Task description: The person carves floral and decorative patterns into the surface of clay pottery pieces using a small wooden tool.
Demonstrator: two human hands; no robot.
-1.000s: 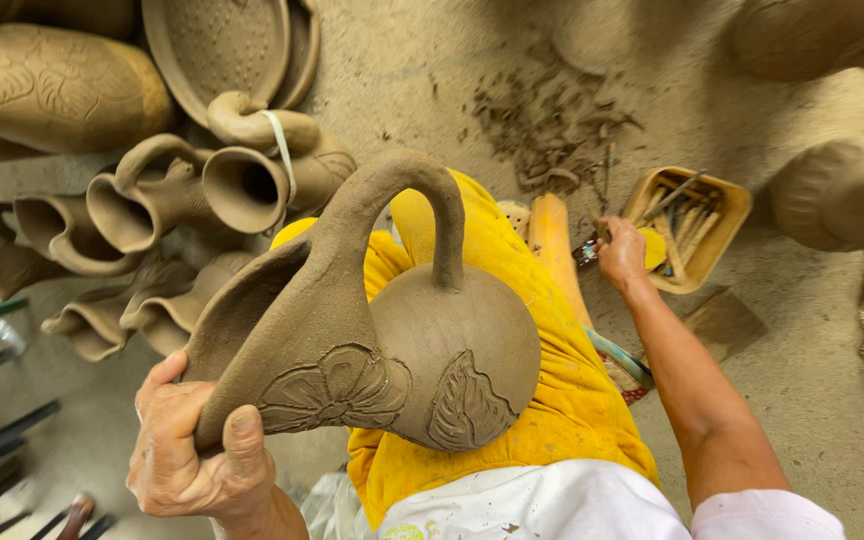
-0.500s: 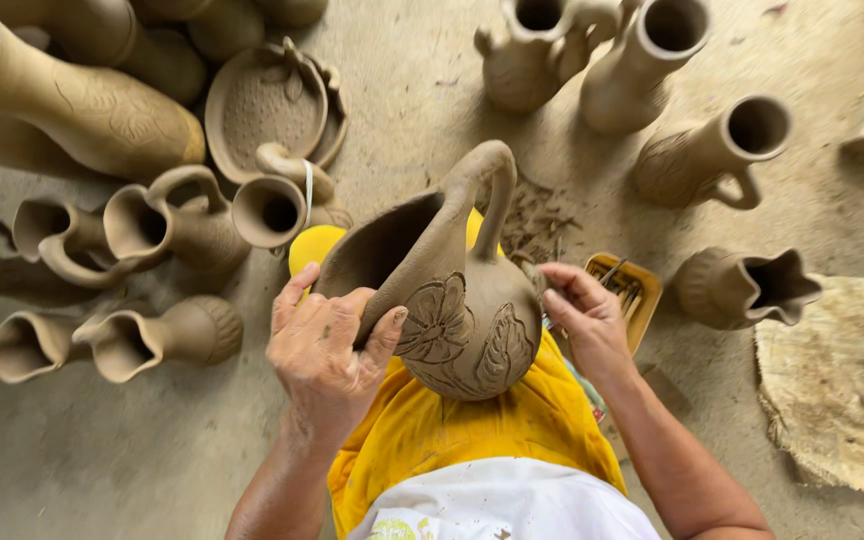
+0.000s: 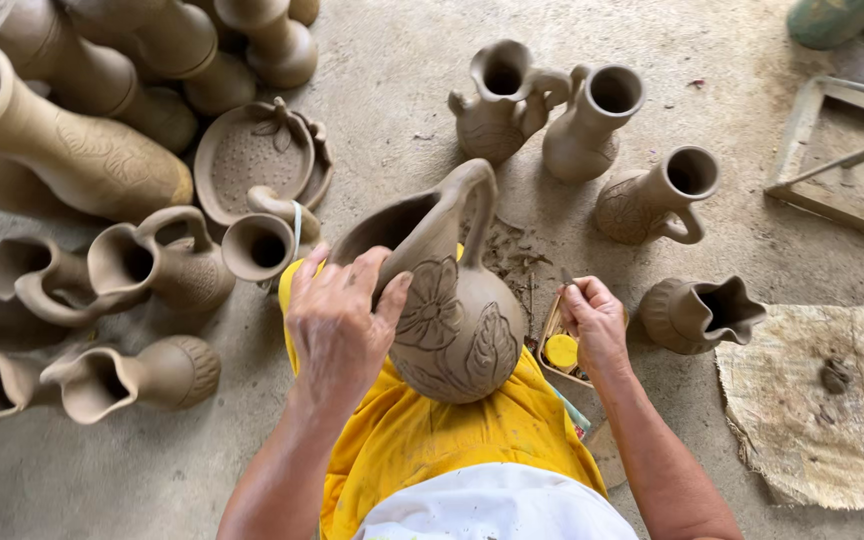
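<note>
Flanking one carved jug [image 3: 452, 320]: two hands [image 3: 340, 325]

Single head cam, steep downward look, close over lap, floor w/ pottery around

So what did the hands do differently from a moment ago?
The left hand moved from under the clay jug up onto its neck and side, and the jug went from lying tilted to standing upright on the yellow cloth. The right hand came back from the small tray toward the jug, gripping a thin tool. The other pots on the floor stayed put.
</note>
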